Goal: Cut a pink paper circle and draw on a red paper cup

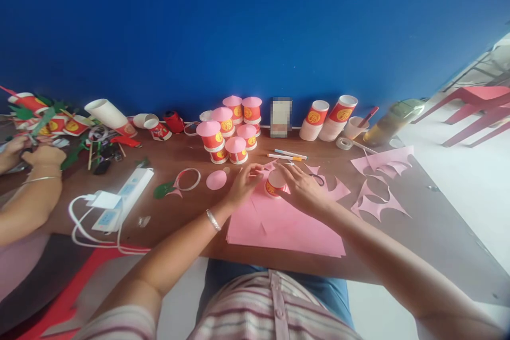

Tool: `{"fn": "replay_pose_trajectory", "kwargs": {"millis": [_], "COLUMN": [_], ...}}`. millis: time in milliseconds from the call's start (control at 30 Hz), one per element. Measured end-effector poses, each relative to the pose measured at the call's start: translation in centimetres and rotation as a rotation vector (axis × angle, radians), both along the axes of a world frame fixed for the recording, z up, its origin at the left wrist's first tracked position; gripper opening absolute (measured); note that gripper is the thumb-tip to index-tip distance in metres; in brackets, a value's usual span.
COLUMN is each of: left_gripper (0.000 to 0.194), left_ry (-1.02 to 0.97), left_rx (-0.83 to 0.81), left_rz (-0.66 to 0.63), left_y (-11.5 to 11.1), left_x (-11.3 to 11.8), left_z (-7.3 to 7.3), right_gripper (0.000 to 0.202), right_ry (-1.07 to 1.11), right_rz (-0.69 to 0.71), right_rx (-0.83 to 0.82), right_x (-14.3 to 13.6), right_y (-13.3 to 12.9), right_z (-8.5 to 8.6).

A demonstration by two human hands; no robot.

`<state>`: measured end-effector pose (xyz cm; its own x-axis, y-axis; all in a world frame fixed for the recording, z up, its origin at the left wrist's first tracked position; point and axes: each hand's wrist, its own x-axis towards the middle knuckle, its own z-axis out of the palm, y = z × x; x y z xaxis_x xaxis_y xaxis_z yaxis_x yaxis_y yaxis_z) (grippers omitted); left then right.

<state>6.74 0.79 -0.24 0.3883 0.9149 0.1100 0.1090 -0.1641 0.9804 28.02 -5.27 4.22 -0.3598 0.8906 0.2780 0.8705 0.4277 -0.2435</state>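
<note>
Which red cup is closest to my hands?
The cup on the pink paper, between your left hand and right hand; no other cup is on that paper.

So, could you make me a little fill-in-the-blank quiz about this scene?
The wall is ____.
The cone tops on the red cups are ____.
Between the left hand and right hand is a red-and-yellow paper ____.
The silver bracelet is on the person's ____ wrist.

Missing words: blue; pink; cup; left.

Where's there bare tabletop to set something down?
Bare: between the power strip and the pink sheets, and front right, this side of the cut scraps; a forearm crosses each. Crowded: along the blue wall.
</note>
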Motion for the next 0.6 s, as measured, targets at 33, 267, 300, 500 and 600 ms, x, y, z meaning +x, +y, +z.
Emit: {"fn": "replay_pose_trajectory", "kwargs": {"millis": [33,267,300,500,600], "left_gripper": [0.033,0.029,0.029,0.026,0.025], "left_ry": [0.055,0.633,0.712,1.034,1.16], "left_rx": [0.071,0.549,0.595,0.865,0.972], "left_rz": [0.0,-0.004,-0.015,-0.111,-0.208], "left_y": [-0.4,-2.8,-3.0,-1.3,0.3], "left_x": [-0.8,-6.5,-6.8,-6.0,-4.9], "left_z": [-0.2,-0.8,-0.9,-0.5,-0.2], "right_gripper": [0.06,0.025,0.018,0.023,0.025], "right_ry": [0.023,-0.055,-0.1,-0.38,-0.489], "right_rz": [-0.016,-0.012,0.079,0.33,0.375], "right_rx": [0.028,0.233,0.238,0.289,0.311], "right_x": [0.5,4.6,4.6,1.2,-0.3], "right_y": [-0.3,-4.8,-5.5,-7.7,-7.5], "right_z": [-0.4,-2.6,-2.8,-4.1,-4.3]}}
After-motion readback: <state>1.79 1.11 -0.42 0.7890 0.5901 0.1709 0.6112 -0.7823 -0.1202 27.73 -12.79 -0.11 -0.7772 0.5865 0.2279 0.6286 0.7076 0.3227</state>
